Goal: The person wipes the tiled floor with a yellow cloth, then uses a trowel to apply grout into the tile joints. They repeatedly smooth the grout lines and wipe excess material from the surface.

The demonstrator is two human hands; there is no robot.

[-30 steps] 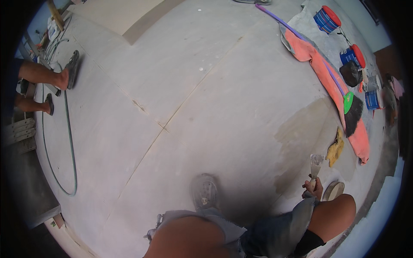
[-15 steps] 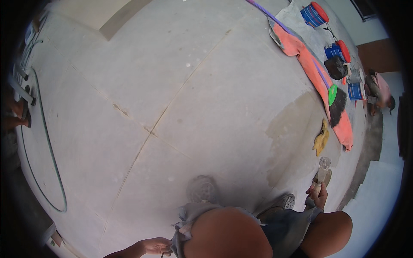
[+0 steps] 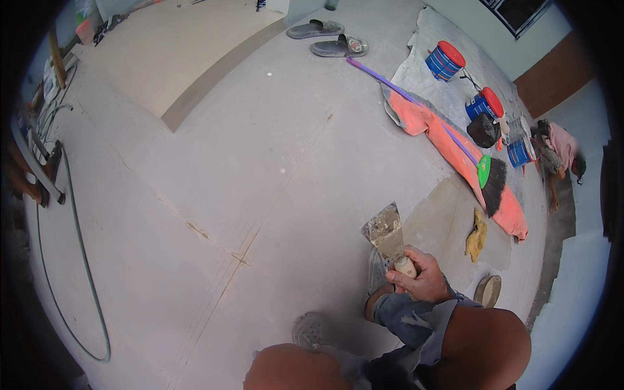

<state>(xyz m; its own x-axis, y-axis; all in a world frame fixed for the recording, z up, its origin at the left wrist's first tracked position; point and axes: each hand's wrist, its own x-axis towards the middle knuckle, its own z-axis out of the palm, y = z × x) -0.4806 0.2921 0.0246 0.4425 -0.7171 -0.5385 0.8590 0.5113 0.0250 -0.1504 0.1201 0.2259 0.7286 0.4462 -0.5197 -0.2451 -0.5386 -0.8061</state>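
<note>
My right hand (image 3: 424, 276) is wrapped round the pale handle of a putty knife (image 3: 387, 233). Its wide metal blade, crusted with dried filler, points up and to the left, above the grey floor (image 3: 273, 214) and just over my shoe (image 3: 378, 268). My left hand is out of the picture. To the right of my right hand, near my knee, is a shallow round tan thing (image 3: 487, 290) whose kind I cannot make out. A crumpled yellow cloth (image 3: 476, 235) lies on a damp-looking patch of floor.
A broom (image 3: 491, 182) lies across an orange cloth (image 3: 448, 146). Blue buckets with red lids (image 3: 446, 60) stand on a grey sheet, with a bent-over person (image 3: 559, 149) beyond. Slippers (image 3: 339, 46) sit near a raised beige step (image 3: 182, 58). A green hose (image 3: 83, 260) loops at left.
My right hand has brought the putty knife left and forward, over my shoe. My left hand has left the picture. The view has shifted, showing more of the step and the slippers.
</note>
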